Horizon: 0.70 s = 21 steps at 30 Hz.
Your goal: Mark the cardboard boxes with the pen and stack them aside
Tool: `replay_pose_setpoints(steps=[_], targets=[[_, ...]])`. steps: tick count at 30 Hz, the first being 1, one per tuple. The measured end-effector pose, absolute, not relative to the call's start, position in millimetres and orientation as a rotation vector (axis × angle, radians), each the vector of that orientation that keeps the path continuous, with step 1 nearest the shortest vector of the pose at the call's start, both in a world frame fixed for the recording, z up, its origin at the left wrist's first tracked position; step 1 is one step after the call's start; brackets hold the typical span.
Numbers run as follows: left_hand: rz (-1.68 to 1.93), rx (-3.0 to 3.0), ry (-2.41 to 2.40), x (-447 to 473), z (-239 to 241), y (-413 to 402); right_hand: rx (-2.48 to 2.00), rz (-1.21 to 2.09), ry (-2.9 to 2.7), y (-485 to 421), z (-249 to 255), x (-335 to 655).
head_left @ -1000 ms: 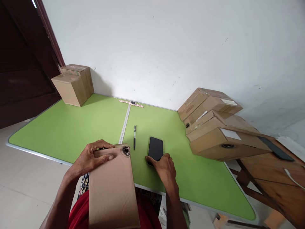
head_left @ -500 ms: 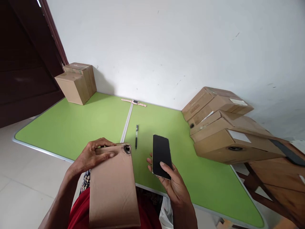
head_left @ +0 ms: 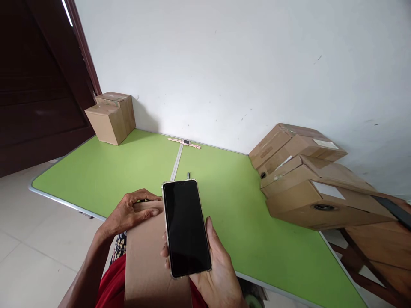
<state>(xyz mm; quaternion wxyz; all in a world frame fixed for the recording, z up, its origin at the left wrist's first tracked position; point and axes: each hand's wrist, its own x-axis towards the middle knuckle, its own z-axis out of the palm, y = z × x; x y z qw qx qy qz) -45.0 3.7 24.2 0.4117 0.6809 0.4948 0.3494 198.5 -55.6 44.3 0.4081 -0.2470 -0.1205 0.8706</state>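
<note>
My left hand grips the upper edge of a brown cardboard box, thumb on the face towards me and fingers behind. The box stands in front of my body at the near table edge. My right hand is closed round a smartphone in a clear case, its dark screen facing me. The phone hangs in front of the box and hides its upper right corner. Just past the phone's top edge, the tip of a pen shows; the rest of it is hidden.
A green table stands against a white wall. A watch with a pink strap lies at its back edge. Cardboard boxes sit at the back left, and several more boxes are at the right, beside a wooden chair.
My right hand has brought the phone left and closer to me, in front of the box, covering most of the pen. My left hand keeps its grip on the box. The view has shifted slightly.
</note>
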Motion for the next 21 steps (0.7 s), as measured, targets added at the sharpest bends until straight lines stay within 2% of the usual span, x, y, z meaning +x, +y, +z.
replay_pose_setpoints(steps=[21], targets=[[0.882,1.702,1.238,-45.5,23.1,2.4,-0.753,2.141,-0.332,-59.8,36.0,197.8]])
